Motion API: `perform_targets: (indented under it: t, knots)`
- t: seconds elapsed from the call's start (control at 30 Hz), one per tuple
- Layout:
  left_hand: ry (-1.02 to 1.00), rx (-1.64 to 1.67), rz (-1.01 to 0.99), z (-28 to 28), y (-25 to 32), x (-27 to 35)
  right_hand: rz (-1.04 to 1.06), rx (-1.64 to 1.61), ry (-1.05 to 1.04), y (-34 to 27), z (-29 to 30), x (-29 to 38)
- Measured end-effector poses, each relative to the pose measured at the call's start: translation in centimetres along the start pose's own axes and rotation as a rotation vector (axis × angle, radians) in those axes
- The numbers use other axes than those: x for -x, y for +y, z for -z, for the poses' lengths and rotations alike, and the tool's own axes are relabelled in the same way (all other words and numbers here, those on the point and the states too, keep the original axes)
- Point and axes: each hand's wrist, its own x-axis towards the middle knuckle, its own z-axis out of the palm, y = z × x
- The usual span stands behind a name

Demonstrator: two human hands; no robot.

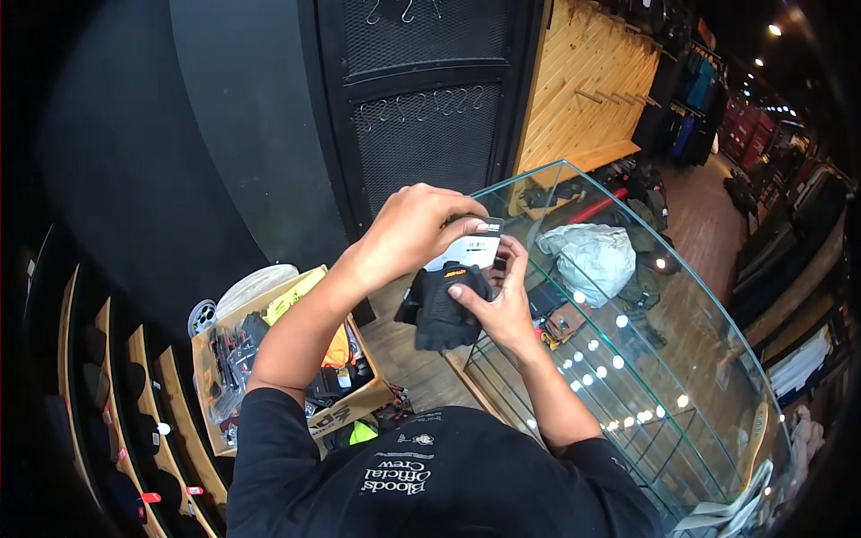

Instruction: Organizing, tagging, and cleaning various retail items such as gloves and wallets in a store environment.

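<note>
Before my chest, a pair of black gloves (452,306) with small orange lettering hangs from a white card (476,251) that bears a barcode. My left hand (424,225) pinches the card's dark top edge from above, between thumb and fingers. With its thumb across the front of the gloves, my right hand (501,296) grips them from the side; its other fingers are partly hidden behind the gloves and card. Below my left forearm, a cardboard box (350,411) holds plastic-wrapped goods (235,366) and an orange item (340,348).
On my right stands a glass display case (646,376) with a whitish plastic bag (592,262) in view through it. Shelves of caps (138,380) line my left. Metal hooks (420,107) hang on a mesh panel (427,144) ahead, beside a slatted wooden wall (585,87).
</note>
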Motion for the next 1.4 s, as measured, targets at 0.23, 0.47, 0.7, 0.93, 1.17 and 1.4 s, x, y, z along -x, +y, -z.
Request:
perform_targets:
  t: [0.23, 0.47, 0.7, 0.93, 1.17, 1.4]
  knots:
    - [0.060, 0.436, 0.258, 0.2, 1.3, 0.5, -0.112, -0.215, -0.156, 0.5, 1.5, -1.8]
    - [0.163, 0.489, 0.352, -2.3, -0.4, 2.7, -0.179, 0.032, -0.329, -1.3, 2.5, -2.7]
    - [0.081, 0.474, 0.346, -2.0, 0.6, 1.5, -0.183, -0.325, -0.410, -0.8, 4.3, -2.6]
    - [0.176, 0.374, 0.439, -3.8, 1.7, 1.6, -0.153, 0.135, -0.234, -1.4, 5.4, -2.4]
    - [0.658, 0.342, 0.511, -8.6, 2.1, 3.8, 0.372, 0.320, 0.212, -2.0, 4.3, -2.9]
    - [0.664, 0.587, 0.716, -12.2, 4.1, 7.4, 0.397, 0.286, -0.192, -2.0, 1.2, 0.0]
